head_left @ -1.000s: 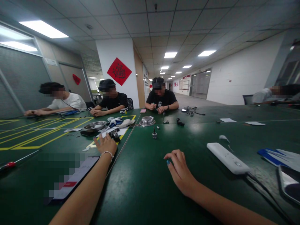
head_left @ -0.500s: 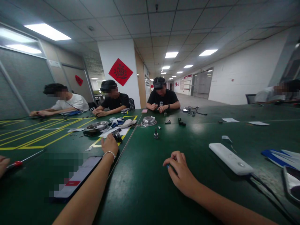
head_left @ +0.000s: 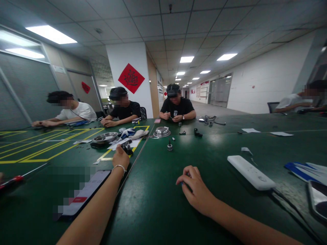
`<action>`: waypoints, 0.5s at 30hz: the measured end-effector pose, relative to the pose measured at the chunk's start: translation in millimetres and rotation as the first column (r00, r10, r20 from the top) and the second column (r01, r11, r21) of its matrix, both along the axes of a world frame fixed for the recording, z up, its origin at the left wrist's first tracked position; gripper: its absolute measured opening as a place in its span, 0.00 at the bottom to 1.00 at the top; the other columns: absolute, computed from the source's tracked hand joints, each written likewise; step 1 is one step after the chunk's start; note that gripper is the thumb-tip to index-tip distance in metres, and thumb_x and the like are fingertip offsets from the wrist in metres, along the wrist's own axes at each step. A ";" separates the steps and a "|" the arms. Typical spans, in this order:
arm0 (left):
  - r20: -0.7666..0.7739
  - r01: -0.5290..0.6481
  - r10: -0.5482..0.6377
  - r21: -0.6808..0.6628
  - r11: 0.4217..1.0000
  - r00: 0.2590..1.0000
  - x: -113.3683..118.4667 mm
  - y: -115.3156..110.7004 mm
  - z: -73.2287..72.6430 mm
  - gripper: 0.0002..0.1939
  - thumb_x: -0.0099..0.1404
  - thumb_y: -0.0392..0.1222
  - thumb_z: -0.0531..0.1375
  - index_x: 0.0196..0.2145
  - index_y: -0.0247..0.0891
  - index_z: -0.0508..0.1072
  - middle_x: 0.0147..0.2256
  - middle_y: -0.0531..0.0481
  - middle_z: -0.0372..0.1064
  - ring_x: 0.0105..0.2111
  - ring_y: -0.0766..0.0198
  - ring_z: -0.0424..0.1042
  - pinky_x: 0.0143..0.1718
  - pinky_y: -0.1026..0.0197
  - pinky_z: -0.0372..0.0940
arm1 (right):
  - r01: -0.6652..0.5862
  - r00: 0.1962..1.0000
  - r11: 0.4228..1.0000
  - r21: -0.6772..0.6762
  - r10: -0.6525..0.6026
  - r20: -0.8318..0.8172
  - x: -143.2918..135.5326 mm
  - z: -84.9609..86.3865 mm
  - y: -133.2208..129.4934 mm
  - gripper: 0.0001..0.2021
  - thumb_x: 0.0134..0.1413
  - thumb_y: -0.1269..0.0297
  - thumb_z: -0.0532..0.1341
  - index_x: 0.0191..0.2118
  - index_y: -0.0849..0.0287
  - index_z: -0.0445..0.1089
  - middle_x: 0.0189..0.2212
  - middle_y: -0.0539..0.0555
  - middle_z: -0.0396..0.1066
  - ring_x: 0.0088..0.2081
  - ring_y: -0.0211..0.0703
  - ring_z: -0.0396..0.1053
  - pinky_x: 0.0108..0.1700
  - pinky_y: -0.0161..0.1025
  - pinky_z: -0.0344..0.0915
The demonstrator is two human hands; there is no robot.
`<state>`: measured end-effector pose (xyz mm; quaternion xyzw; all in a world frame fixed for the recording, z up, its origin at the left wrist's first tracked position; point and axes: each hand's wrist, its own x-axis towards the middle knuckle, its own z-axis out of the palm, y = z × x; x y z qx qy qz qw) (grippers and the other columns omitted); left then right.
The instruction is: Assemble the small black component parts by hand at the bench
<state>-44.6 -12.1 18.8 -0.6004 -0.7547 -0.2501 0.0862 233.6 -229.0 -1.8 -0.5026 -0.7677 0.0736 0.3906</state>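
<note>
Beside the yellow tape on the green table, the left hand was at a dark part, its fingers too hidden to tell whether they pinched it, while the fingers of the right hand curled loosely with nothing visible between them. With a stemmed metal piece standing apart ahead, handling seemed barely begun, nothing visibly finished. A blue-and-white glove, paper and a steel dish crowded behind the part; a phone lay beside the left forearm and a white power strip to the right.
</note>
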 end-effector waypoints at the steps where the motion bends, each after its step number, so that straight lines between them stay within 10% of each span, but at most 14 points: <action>1: -0.006 0.004 -0.005 -0.014 1.000 1.000 0.7 -0.9 0.7 0.23 0.63 0.32 0.42 0.56 0.31 0.51 0.45 0.32 0.67 0.39 0.49 0.71 0.35 0.54 0.62 | 0.001 1.000 1.000 -0.003 -0.001 0.002 0.1 0.2 -0.1 0.14 0.51 0.81 0.54 0.38 0.56 0.69 0.39 0.54 0.55 0.44 0.46 0.57 0.45 0.42 0.61; 15: -0.054 0.042 -0.053 -0.188 0.981 0.997 -2.3 -6.3 8.7 0.20 0.59 0.30 0.46 0.50 0.28 0.58 0.44 0.31 0.69 0.42 0.48 0.72 0.37 0.53 0.64 | -0.034 0.999 0.999 0.016 0.034 -0.020 -0.2 0.3 -2.0 0.17 0.50 0.82 0.53 0.41 0.55 0.70 0.40 0.54 0.55 0.45 0.46 0.56 0.46 0.43 0.60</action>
